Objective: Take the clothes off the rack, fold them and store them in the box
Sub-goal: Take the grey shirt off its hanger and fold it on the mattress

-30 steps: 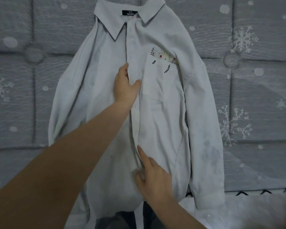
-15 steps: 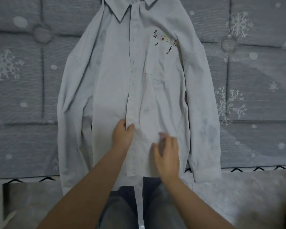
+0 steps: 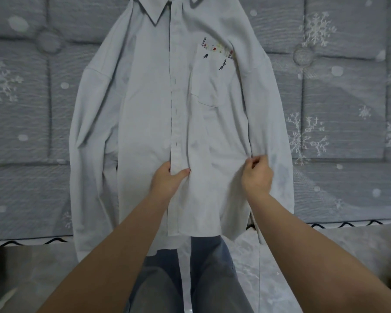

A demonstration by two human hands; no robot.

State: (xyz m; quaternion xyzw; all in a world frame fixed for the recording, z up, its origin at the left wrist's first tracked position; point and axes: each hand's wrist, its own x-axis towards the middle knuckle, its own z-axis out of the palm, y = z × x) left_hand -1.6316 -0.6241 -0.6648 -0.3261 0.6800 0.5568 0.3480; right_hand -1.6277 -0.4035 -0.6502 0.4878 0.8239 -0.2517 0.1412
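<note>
A pale grey-blue shirt [image 3: 149,114] lies front-up and spread flat on a grey quilted mattress [image 3: 339,91] printed with white snowflakes, its collar at the far end and its hem hanging over the near edge above the person's jeans [image 3: 203,274]; both sleeves run down along the body of the shirt; a chest pocket [image 3: 212,86] with small embroidered leaves and flowers sits on the right half; the left hand [image 3: 167,179] pinches the button placket low on the front, thumb on top of the strip; the right hand [image 3: 256,175] is closed, gripping a fold of cloth at the shirt's right side seam, just beside the sleeve; the two hands are apart, level with each other
</note>
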